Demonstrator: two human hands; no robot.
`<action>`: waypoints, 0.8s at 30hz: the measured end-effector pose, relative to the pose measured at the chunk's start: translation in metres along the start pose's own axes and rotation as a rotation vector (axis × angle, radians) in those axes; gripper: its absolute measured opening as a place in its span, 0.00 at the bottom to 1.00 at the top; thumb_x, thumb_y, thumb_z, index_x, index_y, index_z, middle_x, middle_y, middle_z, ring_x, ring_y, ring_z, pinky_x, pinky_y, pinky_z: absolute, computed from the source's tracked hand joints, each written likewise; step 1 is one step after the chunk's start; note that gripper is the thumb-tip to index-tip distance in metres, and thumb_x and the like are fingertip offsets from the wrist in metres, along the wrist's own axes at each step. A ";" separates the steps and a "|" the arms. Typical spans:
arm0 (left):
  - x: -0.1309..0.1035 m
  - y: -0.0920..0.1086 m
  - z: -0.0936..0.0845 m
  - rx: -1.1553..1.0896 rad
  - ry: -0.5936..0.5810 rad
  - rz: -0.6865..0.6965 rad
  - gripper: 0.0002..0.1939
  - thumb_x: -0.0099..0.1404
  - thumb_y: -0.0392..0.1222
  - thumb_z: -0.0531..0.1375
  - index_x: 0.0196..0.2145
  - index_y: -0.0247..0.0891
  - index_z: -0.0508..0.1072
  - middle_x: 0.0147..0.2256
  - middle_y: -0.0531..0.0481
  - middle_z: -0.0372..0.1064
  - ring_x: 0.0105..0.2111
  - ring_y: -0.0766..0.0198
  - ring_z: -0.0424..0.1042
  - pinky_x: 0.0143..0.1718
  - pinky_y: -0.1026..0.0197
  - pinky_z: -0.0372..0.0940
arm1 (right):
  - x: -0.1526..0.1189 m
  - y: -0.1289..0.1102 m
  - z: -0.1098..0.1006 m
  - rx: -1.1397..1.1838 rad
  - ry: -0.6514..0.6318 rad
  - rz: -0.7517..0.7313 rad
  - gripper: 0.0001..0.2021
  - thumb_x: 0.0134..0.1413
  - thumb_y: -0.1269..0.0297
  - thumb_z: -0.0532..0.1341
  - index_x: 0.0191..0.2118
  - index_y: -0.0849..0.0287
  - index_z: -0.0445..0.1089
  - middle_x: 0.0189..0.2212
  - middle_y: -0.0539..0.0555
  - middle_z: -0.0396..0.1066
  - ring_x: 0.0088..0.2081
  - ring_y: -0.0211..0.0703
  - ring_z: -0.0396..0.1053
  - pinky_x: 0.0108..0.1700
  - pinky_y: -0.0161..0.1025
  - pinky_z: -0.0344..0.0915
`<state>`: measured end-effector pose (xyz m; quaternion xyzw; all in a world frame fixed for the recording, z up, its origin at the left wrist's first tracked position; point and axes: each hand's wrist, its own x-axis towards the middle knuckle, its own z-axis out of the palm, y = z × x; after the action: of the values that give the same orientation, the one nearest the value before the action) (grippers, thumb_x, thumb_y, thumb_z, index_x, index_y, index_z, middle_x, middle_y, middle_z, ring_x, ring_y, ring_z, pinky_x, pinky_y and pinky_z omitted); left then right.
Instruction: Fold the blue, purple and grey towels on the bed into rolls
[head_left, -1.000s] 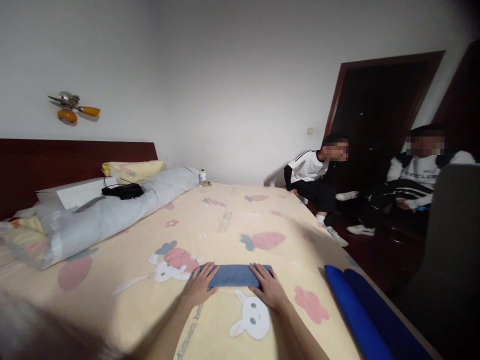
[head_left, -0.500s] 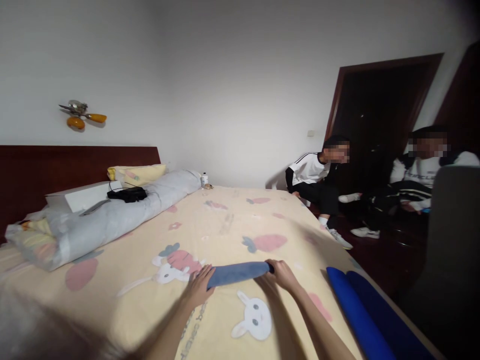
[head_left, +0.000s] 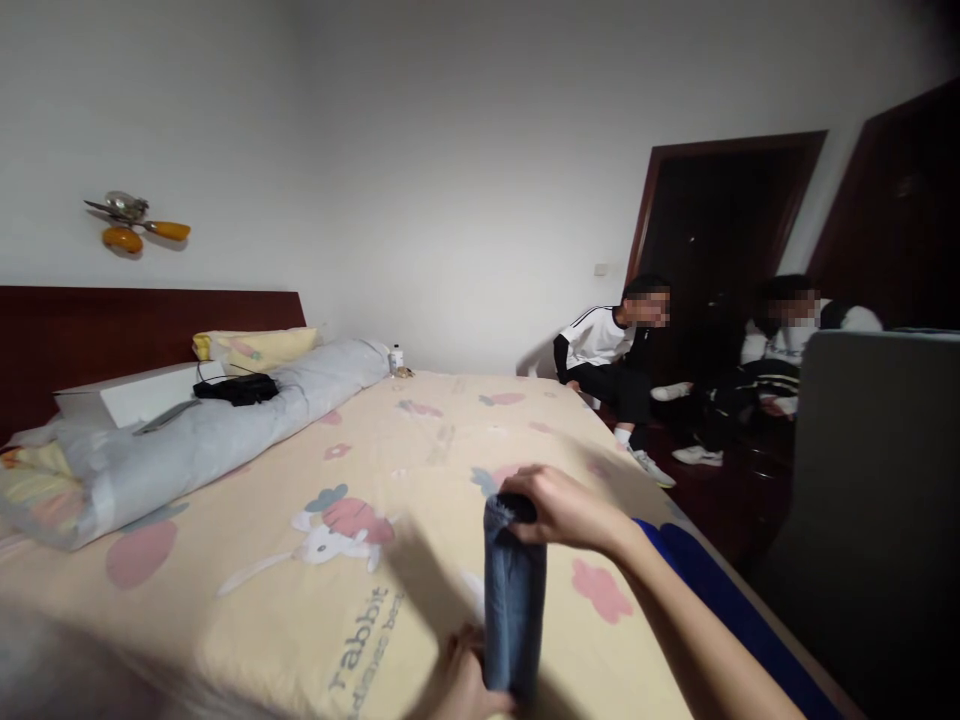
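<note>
- The blue cloth bundle (head_left: 515,600) is over the near part of the bed, its long side running up and down in view; it looks like denim, folded into a narrow strip. Whether its lower end touches the bed, I cannot tell.
- Judging by the look of it, it should be light, soft and hard to damage — the layers make it fairly stiff lengthwise, but loose folds could spring open. The matt weave should not slip much.
- The best hold is probably at both ends, with all layers pinched together; gripping one outer layer could loosen the fold.
- The right hand (head_left: 551,505) has its fingers curled over the top end, thumb on the near side, closed on the cloth.
- The left hand (head_left: 461,682) is at the lower end, touching it; part of it falls outside the view, so how tightly its fingers close I cannot tell.
- Beneath lies the pale bedspread (head_left: 262,625), printed with rabbits and carrots.
- Farther right, partly behind the right forearm, a bright blue item (head_left: 709,590) lies along the bed's edge — well apart from the bundle.
</note>
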<state>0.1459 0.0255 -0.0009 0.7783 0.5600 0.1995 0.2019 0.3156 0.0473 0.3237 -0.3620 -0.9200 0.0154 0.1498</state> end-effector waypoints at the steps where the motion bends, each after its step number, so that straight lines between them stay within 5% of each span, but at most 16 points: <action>1: -0.004 0.001 0.008 -0.021 0.018 0.026 0.19 0.52 0.51 0.66 0.43 0.49 0.79 0.50 0.48 0.73 0.53 0.47 0.66 0.56 0.49 0.58 | -0.005 -0.005 0.002 0.003 -0.034 -0.017 0.08 0.44 0.66 0.63 0.34 0.59 0.70 0.30 0.51 0.70 0.31 0.41 0.65 0.34 0.35 0.56; 3: -0.010 0.003 0.013 -0.058 0.050 0.035 0.18 0.52 0.49 0.67 0.42 0.50 0.79 0.52 0.48 0.72 0.55 0.46 0.64 0.59 0.48 0.54 | -0.015 -0.008 0.003 0.021 -0.075 -0.023 0.07 0.45 0.67 0.62 0.34 0.58 0.70 0.29 0.51 0.70 0.30 0.40 0.65 0.32 0.34 0.56; 7: -0.015 0.007 0.003 -0.080 0.029 0.001 0.35 0.48 0.54 0.70 0.54 0.43 0.72 0.55 0.43 0.68 0.58 0.43 0.60 0.60 0.46 0.50 | -0.029 0.015 -0.020 0.036 -0.072 0.075 0.10 0.44 0.70 0.62 0.37 0.59 0.72 0.31 0.51 0.73 0.32 0.40 0.67 0.34 0.33 0.58; 13: -0.015 0.011 -0.006 -0.034 0.034 0.040 0.41 0.51 0.52 0.70 0.60 0.45 0.62 0.51 0.45 0.69 0.53 0.49 0.63 0.57 0.48 0.52 | -0.051 0.095 -0.064 -0.096 0.095 0.296 0.13 0.50 0.64 0.60 0.42 0.61 0.74 0.32 0.52 0.75 0.33 0.41 0.71 0.35 0.34 0.62; 18: -0.017 0.007 -0.006 -0.033 0.042 0.080 0.32 0.55 0.51 0.67 0.57 0.46 0.67 0.53 0.45 0.68 0.55 0.49 0.61 0.56 0.51 0.50 | -0.093 0.150 -0.079 -0.450 0.310 0.369 0.17 0.56 0.59 0.57 0.47 0.63 0.73 0.40 0.59 0.76 0.40 0.48 0.71 0.41 0.41 0.63; 21: -0.020 0.007 -0.008 -0.037 0.054 0.091 0.28 0.56 0.50 0.66 0.54 0.46 0.69 0.53 0.46 0.68 0.55 0.50 0.61 0.56 0.52 0.51 | -0.139 0.164 -0.069 -0.620 0.390 0.335 0.19 0.60 0.59 0.52 0.49 0.62 0.72 0.42 0.61 0.75 0.43 0.50 0.69 0.44 0.45 0.62; 24: -0.022 0.010 -0.010 -0.033 0.049 0.100 0.26 0.57 0.50 0.65 0.54 0.48 0.69 0.53 0.48 0.69 0.54 0.51 0.61 0.55 0.53 0.51 | -0.202 0.169 -0.022 -0.626 0.452 0.342 0.21 0.60 0.57 0.49 0.51 0.59 0.71 0.46 0.64 0.73 0.47 0.55 0.68 0.48 0.51 0.61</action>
<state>0.1415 0.0023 0.0110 0.7969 0.5218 0.2376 0.1905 0.5736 0.0348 0.2679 -0.5317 -0.7511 -0.3197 0.2258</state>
